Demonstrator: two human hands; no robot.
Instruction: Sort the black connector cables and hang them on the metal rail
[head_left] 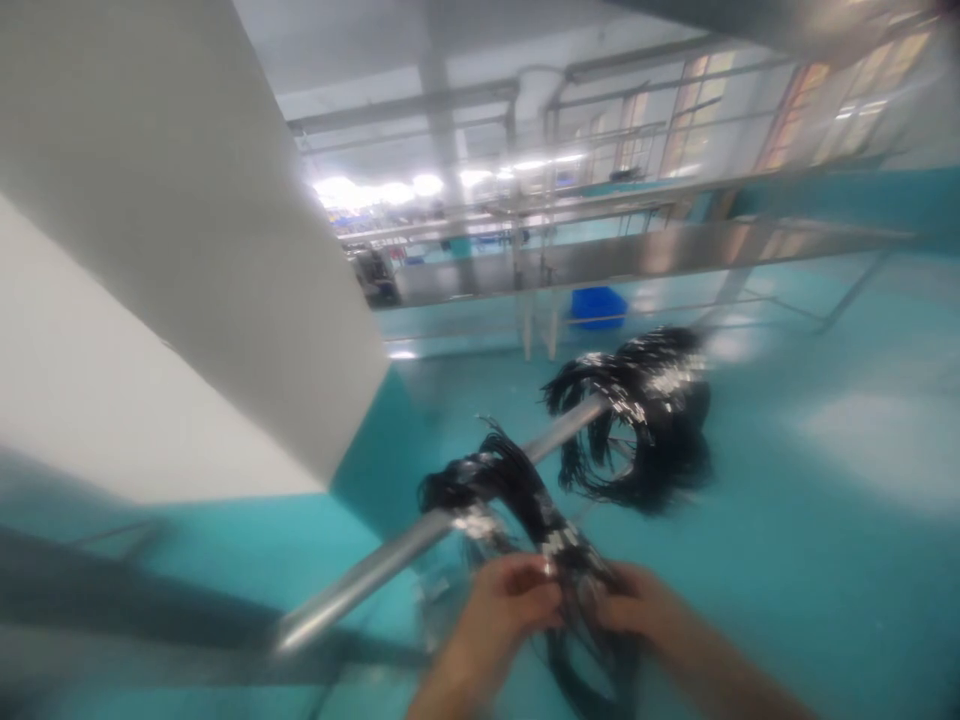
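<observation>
near bundle: a bunch of thin black cables [525, 500] with silvery tags, draped over a metal rail [390, 560] just above my hands; the picture is blurred, so i cannot make out single strands
my left hand [510, 600]: fingers curled around the lower end of that bunch, grasping the strands near the tags
my right hand [637, 605]: closed on the same bunch from the other side, touching the strands just beside my left hand
rail: shiny tube running from lower left up toward the middle, tilted in the frame
far bundle: a second, bigger bunch of black cables [645, 420] hanging on the far end of the same rail, well apart from my hands
floor: teal floor [825, 560] below everything
left side: a white pillar [187, 300]
background: metal racks [637, 250] and a blue bin [596, 305], far off and blurred
</observation>
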